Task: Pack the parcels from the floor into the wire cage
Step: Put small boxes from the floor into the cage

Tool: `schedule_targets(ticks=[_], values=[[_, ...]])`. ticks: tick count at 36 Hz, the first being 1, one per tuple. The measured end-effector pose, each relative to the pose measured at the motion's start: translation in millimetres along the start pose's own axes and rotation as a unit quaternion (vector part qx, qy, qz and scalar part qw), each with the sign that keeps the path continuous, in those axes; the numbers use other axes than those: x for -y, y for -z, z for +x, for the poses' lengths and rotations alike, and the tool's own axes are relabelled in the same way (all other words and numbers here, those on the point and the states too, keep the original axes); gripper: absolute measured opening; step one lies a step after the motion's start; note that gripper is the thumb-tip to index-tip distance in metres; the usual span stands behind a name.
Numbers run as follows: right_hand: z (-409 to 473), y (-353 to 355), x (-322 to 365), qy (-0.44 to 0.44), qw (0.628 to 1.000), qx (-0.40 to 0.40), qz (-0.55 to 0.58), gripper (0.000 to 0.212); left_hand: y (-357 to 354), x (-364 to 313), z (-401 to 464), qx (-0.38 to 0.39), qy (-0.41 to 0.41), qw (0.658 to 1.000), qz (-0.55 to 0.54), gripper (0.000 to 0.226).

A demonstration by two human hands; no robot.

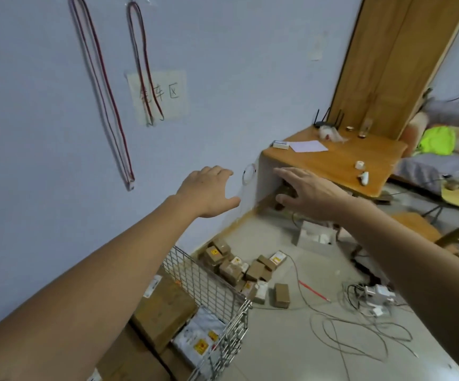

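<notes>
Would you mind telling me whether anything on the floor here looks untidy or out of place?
Yes: loose cables sprawl in tangled loops across the floor right of the wire cage, and the small parcels lie in a jumbled heap by the wall.

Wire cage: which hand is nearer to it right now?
Left. The left hand hangs open above the wire cage, toward the wall. The right hand is open too, farther right, by the wooden desk.

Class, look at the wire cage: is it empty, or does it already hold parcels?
Partly filled. Inside the wire cage lie a brown box and a white bag; many small parcels remain on the floor.
</notes>
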State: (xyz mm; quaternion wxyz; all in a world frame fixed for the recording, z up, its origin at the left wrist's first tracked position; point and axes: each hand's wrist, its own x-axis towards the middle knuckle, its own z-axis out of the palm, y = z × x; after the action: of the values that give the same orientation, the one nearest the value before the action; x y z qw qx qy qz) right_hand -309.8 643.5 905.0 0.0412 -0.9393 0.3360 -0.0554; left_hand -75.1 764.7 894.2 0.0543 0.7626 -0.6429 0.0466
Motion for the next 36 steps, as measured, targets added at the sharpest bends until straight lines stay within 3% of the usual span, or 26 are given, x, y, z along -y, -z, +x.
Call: schedule_targets(ticks=[10,36], values=[[-7,-11,-113,-0.033,0.998,0.055,0.016,0.069,-37,-78,76,0.041,-0.011,0.999,-0.005,0.079],[213,-64,-337,-0.038,0.993,0.11,0.036,0.068,-138,-83,368,0.106,0.008,0.994,-0.013,0.072]])
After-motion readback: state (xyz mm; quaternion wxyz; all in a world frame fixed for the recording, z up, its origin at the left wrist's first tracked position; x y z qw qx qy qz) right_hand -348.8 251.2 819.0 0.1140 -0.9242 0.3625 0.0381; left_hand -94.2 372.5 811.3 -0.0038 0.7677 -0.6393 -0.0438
